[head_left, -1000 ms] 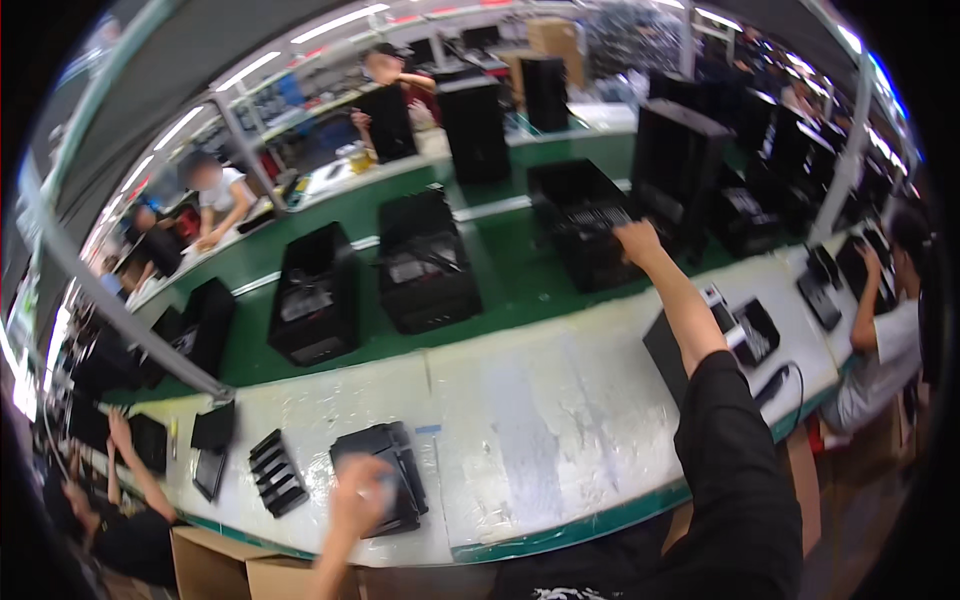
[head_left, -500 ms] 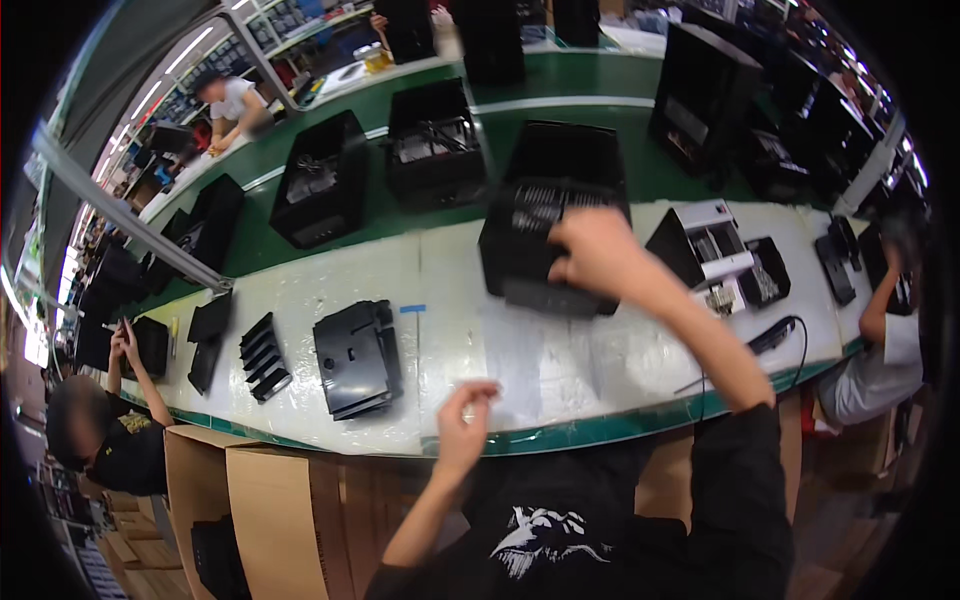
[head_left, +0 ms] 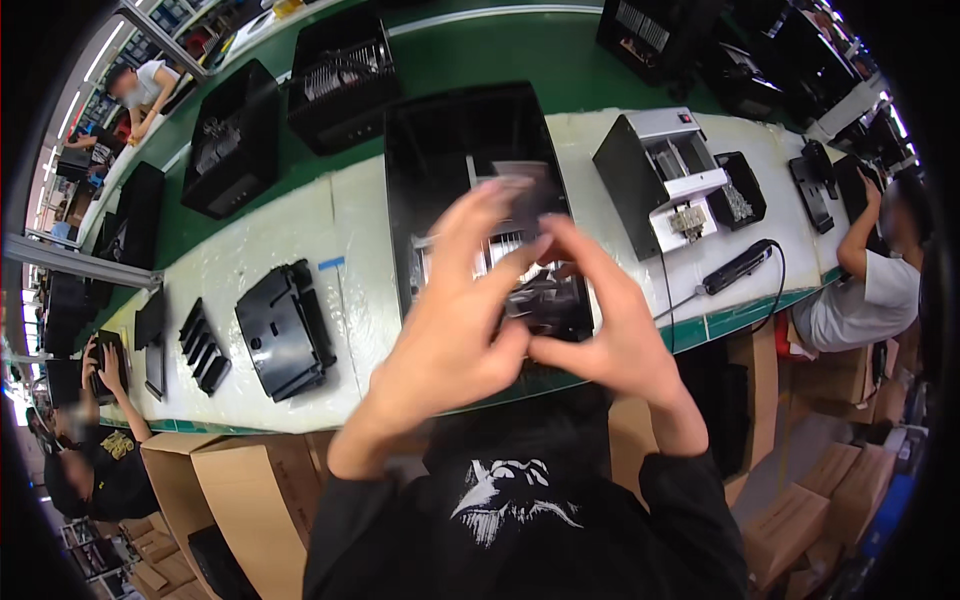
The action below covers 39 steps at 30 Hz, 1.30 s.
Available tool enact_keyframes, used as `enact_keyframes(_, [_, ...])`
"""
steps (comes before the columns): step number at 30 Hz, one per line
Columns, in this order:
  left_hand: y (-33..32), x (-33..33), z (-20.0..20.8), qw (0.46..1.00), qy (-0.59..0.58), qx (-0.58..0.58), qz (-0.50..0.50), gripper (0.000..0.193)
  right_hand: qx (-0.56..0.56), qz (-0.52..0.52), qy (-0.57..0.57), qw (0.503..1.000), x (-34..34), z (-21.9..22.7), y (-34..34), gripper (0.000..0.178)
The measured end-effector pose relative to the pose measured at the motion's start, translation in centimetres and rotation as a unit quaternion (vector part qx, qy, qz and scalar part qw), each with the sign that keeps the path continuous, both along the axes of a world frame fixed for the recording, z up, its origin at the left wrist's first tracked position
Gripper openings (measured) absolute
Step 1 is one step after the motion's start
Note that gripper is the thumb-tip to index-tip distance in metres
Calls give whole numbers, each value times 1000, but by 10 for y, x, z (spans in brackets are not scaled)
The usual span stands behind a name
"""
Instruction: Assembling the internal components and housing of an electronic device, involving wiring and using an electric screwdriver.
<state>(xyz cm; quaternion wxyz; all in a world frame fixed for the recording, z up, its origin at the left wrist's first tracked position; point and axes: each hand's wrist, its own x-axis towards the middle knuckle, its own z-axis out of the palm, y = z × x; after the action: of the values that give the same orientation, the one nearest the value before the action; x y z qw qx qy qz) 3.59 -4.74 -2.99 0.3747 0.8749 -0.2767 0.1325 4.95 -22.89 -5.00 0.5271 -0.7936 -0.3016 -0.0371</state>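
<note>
A black computer case (head_left: pixel 545 120) lies open-side up in front of me, straddling the green strip and the pale bench mat. Over its near half are both my hands. My left hand (head_left: pixel 445 310) has its fingers spread apart, with the fingertips blurred. From the right, my right hand (head_left: pixel 620 335) curves its fingers and thumb around dark, tangled pieces (head_left: pixel 540 295) that look like cables. Whether it grips them does not show. The left thumb and right thumb nearly touch. Slotted silver metal shows inside the case, partly hidden by my hands.
Right of the case stand a black-and-white bench machine (head_left: pixel 665 185), a tray of screws (head_left: pixel 740 190) and a corded electric screwdriver (head_left: pixel 740 268). Black panels (head_left: pixel 285 335) and a slatted black part (head_left: pixel 203 350) lie left. More cases (head_left: pixel 235 140) sit behind. Cardboard boxes (head_left: pixel 250 490) stand below; co-workers are on both sides.
The case is now close to me with its open inside facing up. My left hand has come up over it, and my right hand has shifted nearer to the left one.
</note>
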Motion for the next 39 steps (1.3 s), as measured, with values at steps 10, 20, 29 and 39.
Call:
enact_keyframes(10, [-1, -28, -32, 992, 115, -30, 37, 34, 363, -97, 102, 921, -4, -43, -20, 43])
enact_keyframes(20, [3, -49, -66, 995, 13, 20, 92, 13, 241, -110, 74, 961, 24, -34, 7, 68])
enact_keyframes(29, [-3, -41, -62, 987, 98, -25, 125, 20, 249, -3, 218, 944, 6, -60, 1, 44])
enact_keyframes(39, [39, -38, -57, 980, -2, 53, 190, 37, 172, -56, 68, 981, 15, -73, -15, 18])
